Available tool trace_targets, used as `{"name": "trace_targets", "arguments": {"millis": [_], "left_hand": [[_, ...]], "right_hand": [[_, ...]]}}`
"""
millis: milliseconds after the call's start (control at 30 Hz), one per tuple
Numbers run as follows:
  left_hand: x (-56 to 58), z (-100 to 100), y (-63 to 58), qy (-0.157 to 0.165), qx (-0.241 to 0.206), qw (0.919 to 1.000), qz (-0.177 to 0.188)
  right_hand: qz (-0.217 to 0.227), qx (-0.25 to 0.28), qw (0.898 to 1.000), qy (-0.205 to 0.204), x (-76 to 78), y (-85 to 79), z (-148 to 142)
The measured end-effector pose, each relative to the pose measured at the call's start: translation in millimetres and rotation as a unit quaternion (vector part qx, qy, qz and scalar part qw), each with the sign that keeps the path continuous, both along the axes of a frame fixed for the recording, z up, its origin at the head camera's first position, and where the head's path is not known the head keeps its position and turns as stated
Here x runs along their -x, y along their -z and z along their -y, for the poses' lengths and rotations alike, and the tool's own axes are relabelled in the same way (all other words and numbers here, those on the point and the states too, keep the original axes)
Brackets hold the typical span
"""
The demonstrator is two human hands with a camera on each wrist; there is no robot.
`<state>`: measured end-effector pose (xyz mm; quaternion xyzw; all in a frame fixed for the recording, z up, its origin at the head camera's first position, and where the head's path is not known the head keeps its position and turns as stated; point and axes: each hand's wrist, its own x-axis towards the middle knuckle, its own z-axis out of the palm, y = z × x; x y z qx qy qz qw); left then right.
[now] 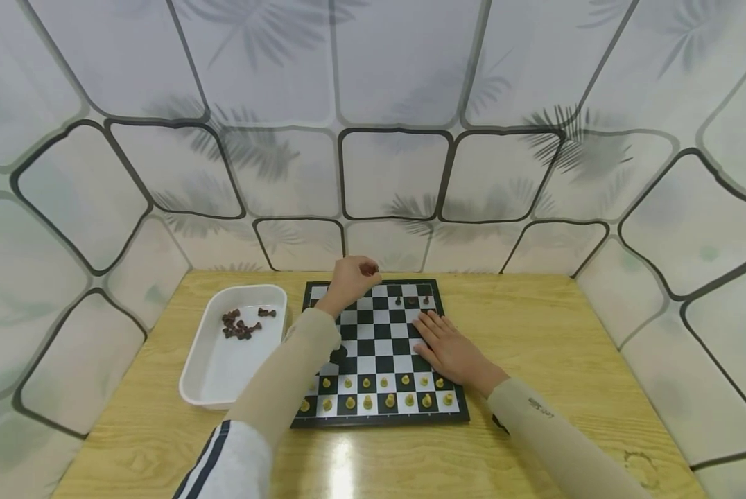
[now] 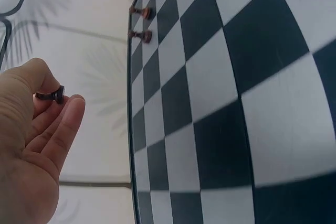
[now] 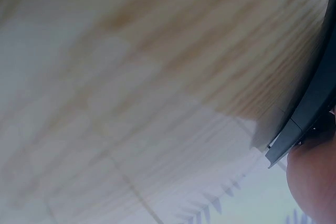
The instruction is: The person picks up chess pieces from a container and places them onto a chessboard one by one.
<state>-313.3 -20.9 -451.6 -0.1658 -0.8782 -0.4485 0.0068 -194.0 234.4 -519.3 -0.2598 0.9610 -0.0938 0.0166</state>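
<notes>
Between its thumb and fingers my left hand [image 1: 353,281] pinches a dark brown chess piece [image 2: 58,95], held above the far part of the chessboard [image 1: 374,418]. Palm down, my right hand [image 1: 453,352] rests on the board's right side with its fingers extended. Three dark chess pieces [image 2: 142,12] stand at the board's far right corner in the left wrist view. Rows of yellow chess pieces [image 1: 389,400] line the near side, partly hidden by the left arm. In the right wrist view, part of the right hand [image 3: 314,179] shows beside the board's dark edge [image 3: 310,100].
A white tray [image 1: 213,381] stands left of the board, with several dark brown chess pieces [image 1: 240,328] lying in it. The wooden table [image 1: 523,319] meets patterned fabric walls [image 1: 392,173] at the back and sides.
</notes>
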Motion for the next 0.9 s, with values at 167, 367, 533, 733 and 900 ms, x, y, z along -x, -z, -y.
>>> {"name": "trace_targets", "arguments": {"millis": [167, 367, 533, 733, 900], "left_hand": [[1.7, -12, 5.7, 0.028, 0.011, 0.9995, -0.01], [7.2, -25, 11.1, 0.048, 0.042, 0.9979, -0.014], [11.1, -34, 14.1, 0.054, 0.049, 0.9973, -0.009], [8.7, -45, 15.1, 0.062, 0.043, 0.9971, -0.004], [9.5, -48, 20.7, 0.079, 0.046, 0.9957, -0.008]], "right_hand": [[-0.002, 0.0, 1.0, -0.001, -0.1, 0.8, 0], [-0.001, 0.003, 1.0, 0.0, 0.3, 1.3, -1], [-0.004, 0.0, 1.0, 0.0, 1.4, 2.8, -2], [-0.004, -0.004, 1.0, 0.001, 3.1, 4.2, -4], [-0.004, -0.003, 1.0, -0.004, 3.2, 5.0, -4]]}}
